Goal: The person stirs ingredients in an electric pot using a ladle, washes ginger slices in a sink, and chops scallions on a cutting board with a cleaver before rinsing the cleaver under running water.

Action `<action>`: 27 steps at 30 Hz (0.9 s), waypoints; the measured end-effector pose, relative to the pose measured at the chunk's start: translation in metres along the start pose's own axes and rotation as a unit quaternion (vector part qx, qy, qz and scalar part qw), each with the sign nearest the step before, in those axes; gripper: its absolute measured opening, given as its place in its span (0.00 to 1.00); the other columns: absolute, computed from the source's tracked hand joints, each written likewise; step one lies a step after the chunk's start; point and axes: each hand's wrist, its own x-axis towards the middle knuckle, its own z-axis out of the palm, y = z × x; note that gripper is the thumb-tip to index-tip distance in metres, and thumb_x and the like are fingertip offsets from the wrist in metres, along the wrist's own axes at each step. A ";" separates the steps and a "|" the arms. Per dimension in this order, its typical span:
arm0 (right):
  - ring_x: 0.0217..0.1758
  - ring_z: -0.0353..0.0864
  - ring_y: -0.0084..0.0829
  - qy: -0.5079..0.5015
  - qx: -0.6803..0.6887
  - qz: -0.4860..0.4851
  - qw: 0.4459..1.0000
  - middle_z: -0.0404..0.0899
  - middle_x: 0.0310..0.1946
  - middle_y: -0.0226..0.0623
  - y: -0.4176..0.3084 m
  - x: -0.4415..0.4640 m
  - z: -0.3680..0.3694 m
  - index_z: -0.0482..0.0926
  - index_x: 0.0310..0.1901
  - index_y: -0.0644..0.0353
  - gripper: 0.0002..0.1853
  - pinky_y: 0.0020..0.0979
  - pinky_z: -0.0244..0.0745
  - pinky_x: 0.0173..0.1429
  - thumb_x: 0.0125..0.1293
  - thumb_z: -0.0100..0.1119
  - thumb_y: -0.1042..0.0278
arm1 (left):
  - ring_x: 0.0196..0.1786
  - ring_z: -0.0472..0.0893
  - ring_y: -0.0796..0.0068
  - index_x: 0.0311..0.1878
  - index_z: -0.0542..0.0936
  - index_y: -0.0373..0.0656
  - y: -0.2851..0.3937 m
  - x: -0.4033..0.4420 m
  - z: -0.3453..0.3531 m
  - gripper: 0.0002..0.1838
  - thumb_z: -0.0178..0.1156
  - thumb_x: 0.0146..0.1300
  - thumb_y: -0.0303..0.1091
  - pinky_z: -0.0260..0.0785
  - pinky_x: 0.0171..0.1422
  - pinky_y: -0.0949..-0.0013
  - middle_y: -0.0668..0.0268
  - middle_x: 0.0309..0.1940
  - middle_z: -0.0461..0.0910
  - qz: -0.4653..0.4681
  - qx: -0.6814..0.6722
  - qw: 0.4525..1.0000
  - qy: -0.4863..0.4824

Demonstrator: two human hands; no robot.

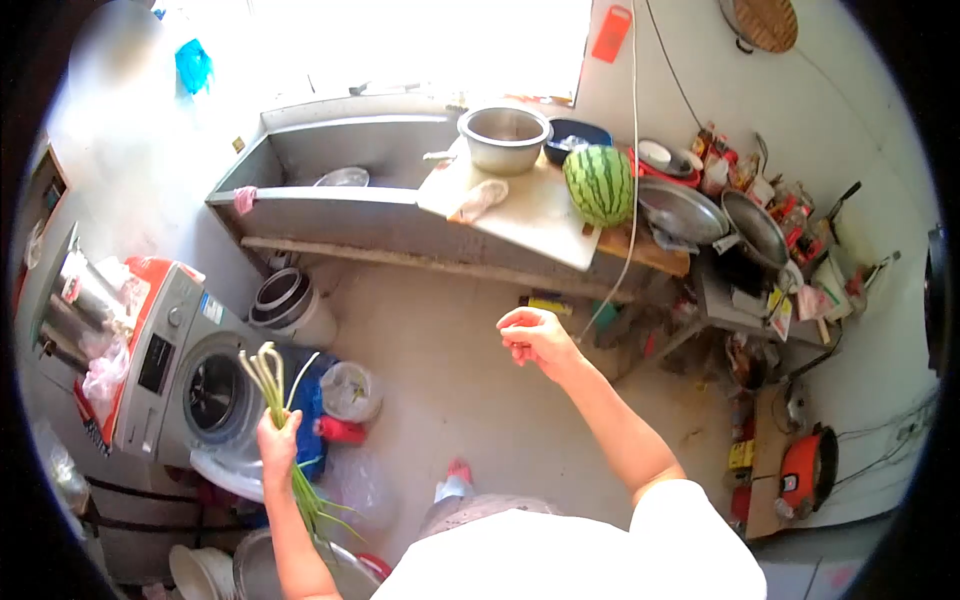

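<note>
My left hand (278, 437) is closed around a bunch of scallions (268, 376). Their pale stem ends point up above the fist, and thin green leaves trail below my wrist. Out over the floor, my right hand (538, 338) is raised with its fingers curled together. Whatever it may hold is hidden or too small to make out. Beyond it, a white cutting board (540, 222) lies across the edge of a long grey sink (330, 200). On the board are a metal pot (505, 140), a striped watermelon (600, 187) and a pale object (481, 200) I cannot name.
A washing machine (165, 365) stands at my left, with a white bucket (350, 390) and nested buckets (290, 308) near it. Pans (685, 210) and bottles crowd the right counter. An orange cooker (808, 470) sits low at right. A cable (634, 120) hangs by the watermelon.
</note>
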 end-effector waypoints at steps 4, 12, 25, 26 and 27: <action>0.26 0.77 0.22 0.057 -0.065 -0.046 0.995 0.76 0.27 0.32 -0.016 0.077 -0.027 0.78 0.38 0.63 0.07 0.24 0.74 0.27 0.56 0.62 0.76 | 0.28 0.72 0.77 0.32 0.75 0.36 0.053 0.076 0.059 0.10 0.63 0.58 0.32 0.67 0.35 0.69 0.67 0.22 0.75 0.082 0.067 0.992 -0.065; 0.39 0.82 0.33 0.196 -0.452 -0.142 0.858 0.81 0.42 0.41 -0.029 0.239 -0.089 0.78 0.48 0.60 0.17 0.33 0.77 0.49 0.54 0.57 0.76 | 0.30 0.75 0.41 0.31 0.71 0.35 0.147 0.184 0.177 0.15 0.60 0.61 0.38 0.65 0.33 0.52 0.45 0.23 0.75 0.207 0.198 0.950 -0.127; 0.52 0.76 0.52 0.067 -0.544 -0.197 0.813 0.79 0.44 0.47 -0.041 0.436 -0.151 0.79 0.44 0.49 0.17 0.45 0.74 0.52 0.49 0.59 0.73 | 0.31 0.79 0.47 0.34 0.69 0.41 0.258 0.334 0.247 0.11 0.57 0.63 0.37 0.70 0.35 0.51 0.52 0.27 0.79 0.295 0.516 0.804 -0.008; 0.47 0.78 0.52 0.037 -0.451 -0.196 0.870 0.81 0.36 0.47 -0.049 0.436 -0.151 0.79 0.43 0.51 0.16 0.44 0.74 0.52 0.49 0.59 0.74 | 0.31 0.79 0.47 0.34 0.69 0.41 0.261 0.343 0.250 0.11 0.58 0.62 0.38 0.70 0.34 0.51 0.52 0.26 0.78 0.274 0.525 0.806 -0.002; 0.35 0.83 0.41 0.053 -0.429 -0.254 0.865 0.81 0.29 0.44 -0.073 0.430 -0.144 0.80 0.40 0.56 0.15 0.39 0.79 0.40 0.48 0.58 0.77 | 0.30 0.79 0.48 0.34 0.69 0.41 0.258 0.356 0.252 0.11 0.58 0.62 0.37 0.70 0.34 0.52 0.52 0.25 0.78 0.280 0.514 0.811 -0.006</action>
